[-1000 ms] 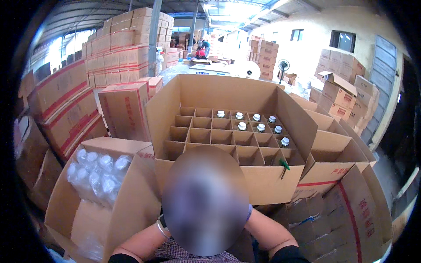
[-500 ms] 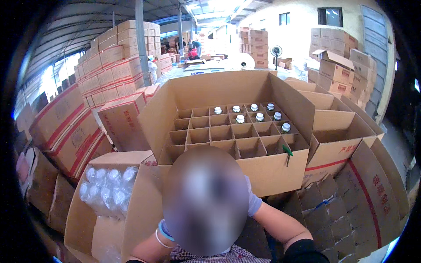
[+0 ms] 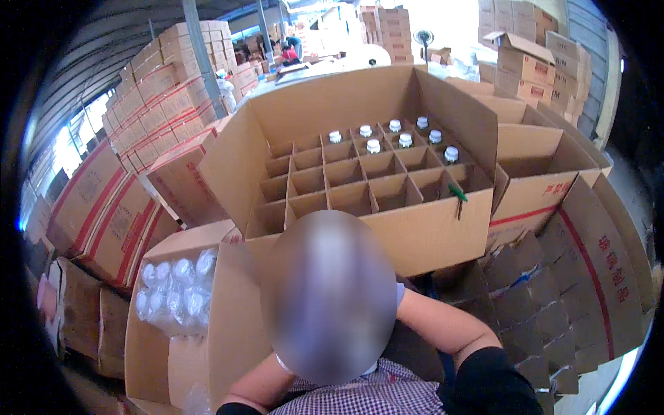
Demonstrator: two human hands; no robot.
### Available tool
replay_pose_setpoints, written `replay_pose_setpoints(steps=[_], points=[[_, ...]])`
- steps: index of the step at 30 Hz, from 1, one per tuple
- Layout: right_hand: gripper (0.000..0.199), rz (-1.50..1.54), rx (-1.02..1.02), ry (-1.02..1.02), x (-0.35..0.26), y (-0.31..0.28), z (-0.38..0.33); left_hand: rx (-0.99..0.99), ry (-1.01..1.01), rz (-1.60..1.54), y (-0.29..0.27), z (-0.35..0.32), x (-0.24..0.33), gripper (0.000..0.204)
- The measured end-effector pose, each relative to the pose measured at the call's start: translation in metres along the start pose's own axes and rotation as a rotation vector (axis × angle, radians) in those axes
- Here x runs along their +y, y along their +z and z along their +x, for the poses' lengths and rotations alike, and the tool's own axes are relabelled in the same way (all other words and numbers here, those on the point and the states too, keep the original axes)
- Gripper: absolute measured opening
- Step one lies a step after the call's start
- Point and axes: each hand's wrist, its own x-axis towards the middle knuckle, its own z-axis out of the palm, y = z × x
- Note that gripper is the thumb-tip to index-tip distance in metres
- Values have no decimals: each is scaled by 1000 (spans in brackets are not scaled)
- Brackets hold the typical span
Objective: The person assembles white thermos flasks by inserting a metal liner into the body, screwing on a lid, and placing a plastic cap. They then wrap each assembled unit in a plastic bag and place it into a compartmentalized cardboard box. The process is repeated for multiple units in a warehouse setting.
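Both of my hands lie mostly within a blurred oval low in the middle of the view, so their fingers and anything held cannot be made out. A sliver of lavender glove on my right hand (image 3: 400,293) shows at the oval's right edge. My left forearm (image 3: 257,384) runs up into its lower left. Just beyond stands an open cardboard carton (image 3: 436,232) with a grid of dividers. Several white-capped bottles (image 3: 405,140) fill cells at its far right; the nearer cells look unfilled. A green-handled tool (image 3: 457,192) hangs on the carton's near wall.
At left, an open carton (image 3: 235,304) holds several clear objects in plastic wrap (image 3: 176,290). Folded dividers (image 3: 532,304) and an open carton (image 3: 532,200) crowd the right. Stacked cartons (image 3: 169,93) rise behind, with a fan (image 3: 423,38) and people farther off.
The view has shifted, so the divided carton sits higher in the picture. My forearms have moved slightly right in it. The capped bottles look the same.
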Motion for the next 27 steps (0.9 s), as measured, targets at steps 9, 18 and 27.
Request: replay_pose_setpoints(steps=[9, 18, 27], points=[[37, 203, -75, 460, 55, -50, -9, -90, -14, 53, -21, 17, -47, 76], [36, 628, -280, 496, 94, -29, -68, -652, -463, -273, -20, 10, -151, 47], [26, 641, -139, 416, 55, -12, -92, -427, -376, -340, -30, -35, -132, 51]])
